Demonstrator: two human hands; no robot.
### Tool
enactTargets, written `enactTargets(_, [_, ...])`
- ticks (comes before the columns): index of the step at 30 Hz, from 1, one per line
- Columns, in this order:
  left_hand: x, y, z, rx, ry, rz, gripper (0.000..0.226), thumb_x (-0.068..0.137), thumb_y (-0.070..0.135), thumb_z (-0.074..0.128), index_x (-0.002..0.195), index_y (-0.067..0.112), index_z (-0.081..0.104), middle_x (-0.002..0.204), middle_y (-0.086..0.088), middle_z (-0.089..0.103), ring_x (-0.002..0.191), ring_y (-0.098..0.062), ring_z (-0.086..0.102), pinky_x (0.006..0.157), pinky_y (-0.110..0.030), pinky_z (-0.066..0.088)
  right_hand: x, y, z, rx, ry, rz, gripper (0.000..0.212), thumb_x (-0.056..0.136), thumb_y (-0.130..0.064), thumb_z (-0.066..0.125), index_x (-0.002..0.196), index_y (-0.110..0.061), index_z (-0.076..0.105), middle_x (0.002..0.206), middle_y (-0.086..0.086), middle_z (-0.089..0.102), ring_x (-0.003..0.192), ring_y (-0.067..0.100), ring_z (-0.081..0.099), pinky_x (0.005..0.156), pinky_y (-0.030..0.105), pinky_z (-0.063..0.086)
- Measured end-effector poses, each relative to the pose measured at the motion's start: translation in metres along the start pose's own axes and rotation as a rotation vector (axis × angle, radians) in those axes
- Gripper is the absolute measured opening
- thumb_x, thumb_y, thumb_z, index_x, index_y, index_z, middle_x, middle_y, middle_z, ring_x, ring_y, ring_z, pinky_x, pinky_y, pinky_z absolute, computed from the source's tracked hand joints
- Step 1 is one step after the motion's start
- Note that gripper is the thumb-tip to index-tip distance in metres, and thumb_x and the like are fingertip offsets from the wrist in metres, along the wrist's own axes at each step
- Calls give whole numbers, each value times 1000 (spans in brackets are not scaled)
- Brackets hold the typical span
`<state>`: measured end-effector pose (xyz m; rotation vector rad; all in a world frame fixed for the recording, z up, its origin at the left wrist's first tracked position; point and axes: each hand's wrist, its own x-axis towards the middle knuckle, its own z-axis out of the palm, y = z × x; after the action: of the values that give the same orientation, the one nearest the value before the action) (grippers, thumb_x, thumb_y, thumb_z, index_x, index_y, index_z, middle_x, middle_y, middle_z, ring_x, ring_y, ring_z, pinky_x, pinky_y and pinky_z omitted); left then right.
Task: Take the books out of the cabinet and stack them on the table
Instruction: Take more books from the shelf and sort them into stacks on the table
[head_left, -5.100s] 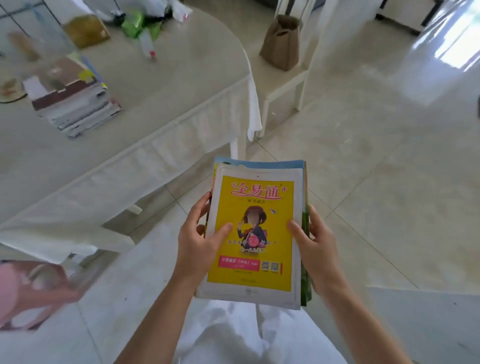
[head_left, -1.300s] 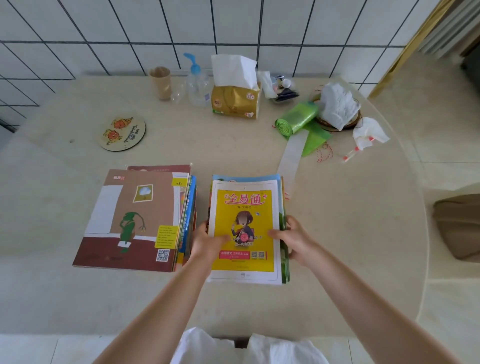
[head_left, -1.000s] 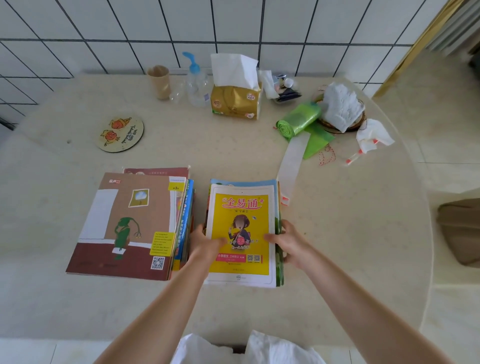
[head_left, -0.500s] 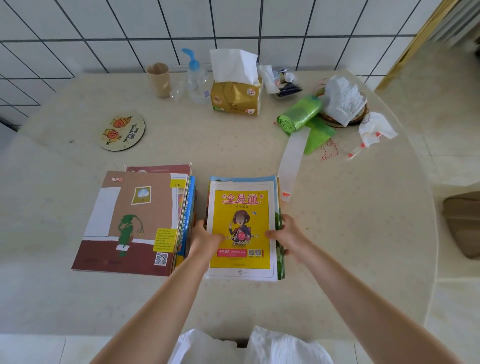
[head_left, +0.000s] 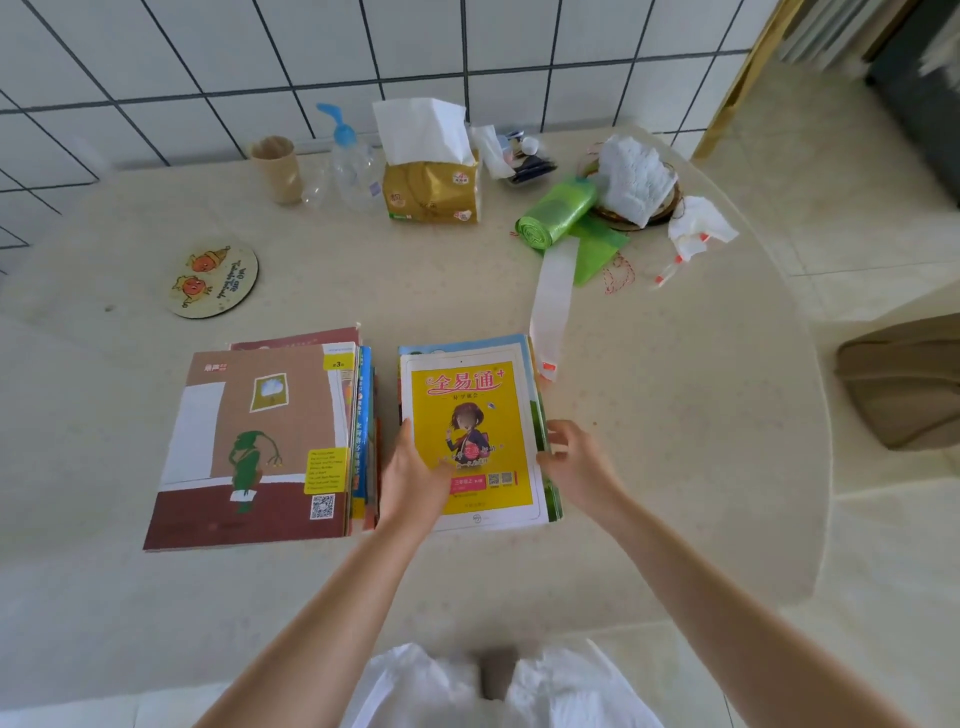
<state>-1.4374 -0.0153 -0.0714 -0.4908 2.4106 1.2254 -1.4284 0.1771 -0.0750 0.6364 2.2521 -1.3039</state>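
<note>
A small stack of books topped by a yellow-covered book lies flat on the cream table. Just left of it sits a taller book stack with a brown cover showing a green plant. My left hand holds the yellow stack's left edge, thumb on the cover. At the stack's right edge is my right hand, fingers spread and blurred, barely touching the books.
Along the tiled wall stand a paper cup, a spray bottle and a tissue box. A green bag roll, a basket with a cloth and a round coaster also lie on the table. A brown bag sits at the right.
I carried the yellow-topped stack from the floor area to the table and set it down beside the brown stack. My right hand has now loosened from its right edge.
</note>
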Motion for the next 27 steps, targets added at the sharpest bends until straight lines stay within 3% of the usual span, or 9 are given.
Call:
enactTargets(3, [-5,-1,0,109,-10,89,68,86,19,65,146,22,31,143,-1,48,124,-22,51,99,-42,48,-17,3,4,-19,49,-33,43,90,-15,53,132,-16,49,129,0,59,111,25,61,85,38,55])
enactTargets(5, [-11,1,1,166,-35,171,71,88,18,64,149,18,28,150,-2,38,137,-22,38,110,-39,34,-32,6,8,-33,117,-44,39,91,-13,53,130,-14,51,127,4,62,114,25,60,92,37,51])
enactTargets(7, [-16,3,1,161,-62,265,63,89,16,61,146,21,34,146,1,44,135,-18,39,107,-33,33,-45,11,13,-24,184,-49,37,91,-10,53,127,-13,54,124,6,64,116,25,59,97,37,47])
enactTargets(10, [-24,1,0,82,-184,352,49,90,15,57,135,30,46,126,10,60,115,-9,56,95,-24,42,-69,24,26,12,298,-14,36,90,-9,54,126,-13,55,122,7,66,115,24,60,97,34,46])
enactTargets(12, [-28,-1,-1,72,-245,410,43,91,15,57,130,31,52,113,14,66,101,-4,61,91,-25,47,-88,34,36,37,371,5,37,90,-7,53,127,-11,55,123,7,65,116,23,59,97,32,43])
enactTargets(16, [-40,-2,3,125,-361,533,32,87,6,59,116,21,62,93,14,69,93,-4,64,84,-27,51,-135,54,53,153,538,55,29,92,-8,53,120,-10,59,114,5,68,107,21,63,89,28,45])
enactTargets(19, [-61,-8,14,197,-513,611,29,87,3,58,111,18,62,89,14,67,89,-6,65,82,-30,53,-180,73,67,210,662,82,23,92,-8,54,114,-9,62,106,0,67,98,19,64,82,25,44])
enactTargets(22, [-93,-18,28,315,-668,685,30,86,4,59,108,24,62,87,16,68,85,0,64,75,-19,50,-232,97,81,205,792,153,26,91,-7,57,117,-10,61,108,0,66,97,14,61,85,23,45])
enactTargets(27, [-152,-39,50,410,-832,846,34,83,4,62,101,33,62,82,17,69,77,2,65,75,-24,53,-312,144,116,230,924,312,29,92,-13,58,120,-13,59,112,-2,66,101,10,60,85,16,39])
